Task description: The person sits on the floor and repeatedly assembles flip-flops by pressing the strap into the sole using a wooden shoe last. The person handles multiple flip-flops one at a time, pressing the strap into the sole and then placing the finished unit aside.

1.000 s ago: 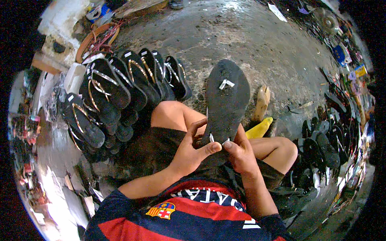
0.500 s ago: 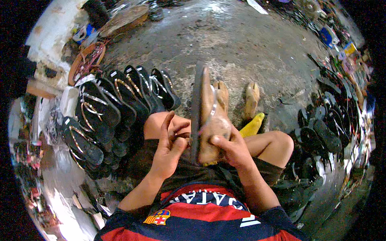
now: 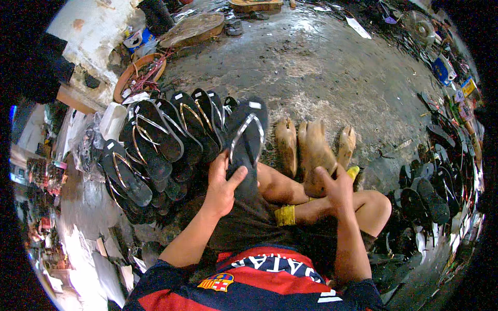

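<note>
Having separated since half a second earlier, the black rubber flip-flop with silver straps point(image 3: 245, 147) lay strap-up, gripped by the left hand point(image 3: 222, 187) beside the stacked row of black sandals point(image 3: 155, 150); the right hand point(image 3: 337, 187) clasped the tan wooden foot-shaped last point(image 3: 316, 155).

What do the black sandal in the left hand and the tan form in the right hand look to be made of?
The black sandal in the left hand looks like matte foam or rubber, its sole dull and smooth-edged; its straps glint, so probably shiny plastic. The tan form held by the right hand is foot-shaped, pale brown and worn, likely wood, though the picture leaves that open.
</note>
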{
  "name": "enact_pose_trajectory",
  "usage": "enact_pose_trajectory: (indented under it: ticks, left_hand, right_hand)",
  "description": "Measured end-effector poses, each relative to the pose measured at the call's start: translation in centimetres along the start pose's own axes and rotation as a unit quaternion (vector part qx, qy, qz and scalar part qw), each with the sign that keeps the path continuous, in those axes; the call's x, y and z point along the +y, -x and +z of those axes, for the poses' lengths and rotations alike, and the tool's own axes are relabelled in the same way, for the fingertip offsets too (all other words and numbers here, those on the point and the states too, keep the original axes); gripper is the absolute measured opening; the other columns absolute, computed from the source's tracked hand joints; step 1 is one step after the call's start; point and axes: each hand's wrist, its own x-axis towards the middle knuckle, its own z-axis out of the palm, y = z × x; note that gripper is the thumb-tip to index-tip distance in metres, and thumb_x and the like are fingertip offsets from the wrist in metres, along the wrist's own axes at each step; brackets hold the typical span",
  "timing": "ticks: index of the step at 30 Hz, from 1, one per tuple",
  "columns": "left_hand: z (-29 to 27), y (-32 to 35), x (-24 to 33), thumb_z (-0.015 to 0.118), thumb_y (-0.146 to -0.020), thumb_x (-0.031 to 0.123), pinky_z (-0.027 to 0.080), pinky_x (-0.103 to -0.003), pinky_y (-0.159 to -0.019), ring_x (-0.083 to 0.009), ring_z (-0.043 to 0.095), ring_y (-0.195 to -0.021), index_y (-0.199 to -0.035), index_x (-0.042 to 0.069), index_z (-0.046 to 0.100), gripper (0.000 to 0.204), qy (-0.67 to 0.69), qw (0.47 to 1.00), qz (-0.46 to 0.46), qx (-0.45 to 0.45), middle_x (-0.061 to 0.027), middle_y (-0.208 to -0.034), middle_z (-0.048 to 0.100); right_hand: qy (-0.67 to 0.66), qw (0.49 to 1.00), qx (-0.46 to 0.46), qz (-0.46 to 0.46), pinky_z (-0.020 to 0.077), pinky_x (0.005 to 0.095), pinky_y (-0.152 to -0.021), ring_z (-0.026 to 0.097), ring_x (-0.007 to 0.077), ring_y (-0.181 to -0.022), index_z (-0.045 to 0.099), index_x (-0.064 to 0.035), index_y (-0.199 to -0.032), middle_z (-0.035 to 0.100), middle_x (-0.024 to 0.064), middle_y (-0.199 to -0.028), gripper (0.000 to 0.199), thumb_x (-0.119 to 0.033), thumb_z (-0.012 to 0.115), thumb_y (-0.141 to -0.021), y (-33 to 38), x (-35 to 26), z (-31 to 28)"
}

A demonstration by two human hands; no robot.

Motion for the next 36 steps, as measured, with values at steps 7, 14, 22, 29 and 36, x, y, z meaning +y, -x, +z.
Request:
enact_pose_trajectory:
  ticks: [7, 14, 22, 29, 36]
  left_hand:
    - [0.4, 3.8, -1.2, 0.071, -0.098, 0.018, 0.047, -0.034, -0.104, -0.02, 0.058, -0.117, -0.156, 0.005, 0.031, 0.072, -0.14, 0.984, -0.059, -0.09, -0.008, -0.129, 0.059]
    - [-2.0, 6.1, 1.0, 0.069, -0.099, 0.034, 0.047, -0.034, -0.098, -0.0165, 0.059, -0.114, -0.13, 0.002, 0.057, 0.046, -0.37, 0.902, -0.079, -0.208, -0.0104, -0.12, 0.066]
    - [-4.8, 7.1, 4.5, 0.071, -0.097, 0.028, 0.052, -0.038, -0.09, -0.019, 0.067, -0.102, -0.128, 0.005, 0.064, 0.04, -0.396, 0.912, 0.101, 0.036, -0.0074, -0.114, 0.072]
    - [-13.9, 5.8, 10.8, 0.068, -0.099, 0.02, 0.055, -0.048, -0.096, -0.0297, 0.064, -0.118, -0.147, 0.007, 0.046, 0.054, -0.001, 0.9, 0.216, 0.379, -0.0136, -0.139, 0.057]
    - [-17.0, 7.3, 12.6, 0.063, -0.1, 0.024, 0.04, -0.043, -0.114, -0.0327, 0.057, -0.127, -0.147, 0.003, 0.049, 0.053, -0.65, 0.681, 0.012, 0.337, -0.0178, -0.142, 0.058]
  right_hand:
    - [-0.181, 0.965, -0.143, -0.127, 0.0537, 0.0311, -0.067, 0.063, 0.0137, -0.078, 0.058, -0.0056, -0.134, 0.068, 0.0047, -0.095, 0.041, -0.031, 0.062, -0.103, -1.8, -4.9, -3.1]
    - [0.059, 0.854, -0.438, -0.275, 0.0468, 0.0347, -0.054, 0.058, 0.0162, -0.056, 0.064, -0.0065, -0.082, 0.057, 0.0037, -0.06, 0.048, -0.051, 0.061, -0.1, -0.8, -8.8, -3.8]
    - [-0.141, 0.923, -0.257, -0.248, 0.0526, 0.0286, -0.078, 0.065, 0.0142, -0.082, 0.054, -0.0034, -0.141, 0.069, 0.0101, -0.105, 0.058, -0.044, 0.064, -0.1, -1.7, -5.4, -4.6]
    - [-0.247, 0.964, -0.068, -0.071, 0.0522, 0.0297, -0.08, 0.064, 0.0131, -0.092, 0.058, -0.0076, -0.139, 0.067, 0.0073, -0.113, 0.048, -0.041, 0.06, -0.104, -5.2, 0.2, -9.0]
    - [-0.247, 0.967, 0.015, -0.054, 0.0528, 0.0308, -0.086, 0.063, 0.0129, -0.095, 0.065, -0.0044, -0.131, 0.068, 0.0019, -0.11, 0.04, -0.033, 0.063, -0.102, -2.1, 5.7, -12.5]
